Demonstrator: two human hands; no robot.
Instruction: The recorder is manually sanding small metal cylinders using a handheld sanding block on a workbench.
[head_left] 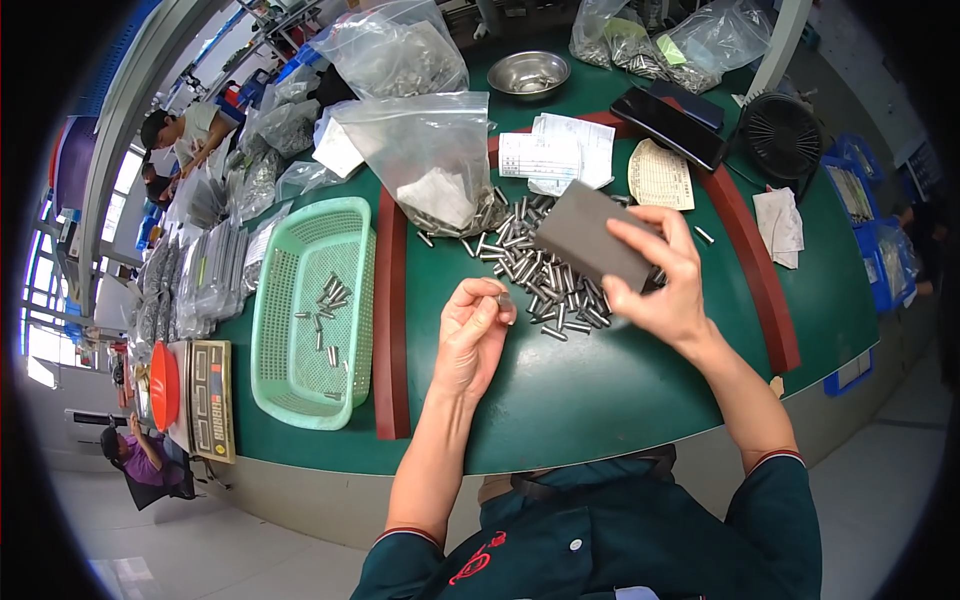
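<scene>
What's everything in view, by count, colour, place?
Basket: one, green, left
Pins: many, silver, centre, basket
Strips: three, red, around pins
Block: one, dark, over pins
Table: one, green, beneath
Bags: several, clear, far, left
Bowl: one, silver, far
Papers: several, pale, far
Phones: two, dark, far
Fan: one, black, far right
Scale: one, beige, left
Dish: one, orange, left
Bins: several, blue, right
Left grip: one, bare, near pins
Right grip: one, bare, holding block

My left hand (471,338) pinches thumb and index finger together, the other fingers curled. My right hand (676,280) grips with thumb and fingers held apart. My left forearm (431,462) and right forearm (744,392) both slant inward.
</scene>
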